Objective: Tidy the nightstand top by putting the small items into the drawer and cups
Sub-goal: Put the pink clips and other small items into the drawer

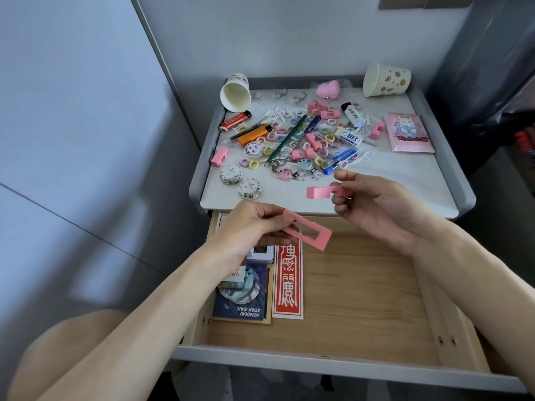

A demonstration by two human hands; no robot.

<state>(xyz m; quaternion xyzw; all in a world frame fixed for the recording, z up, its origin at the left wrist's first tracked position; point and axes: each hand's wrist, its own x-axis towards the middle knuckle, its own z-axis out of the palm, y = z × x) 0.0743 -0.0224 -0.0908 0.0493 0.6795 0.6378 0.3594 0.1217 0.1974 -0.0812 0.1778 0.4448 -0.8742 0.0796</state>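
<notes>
Left grip (249, 227) pinches one end of a pink rectangular frame (308, 231), open drawer (362, 285) right below it; right grip (376, 204) pinches a pink block (318, 192), tabletop (405, 180) front edge under it; shallow fingertip holds, so either piece could slip and miss the drawer.

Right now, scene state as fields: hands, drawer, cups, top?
left hand: grips pink frame, above the drawer
right hand: fingers pinch pink block, over the top's front edge
drawer: open; red strip at left
left cup: tipped over, back left
right cup: tipped over, back right
top: cluttered; hair ties, lighter, pencil
</notes>
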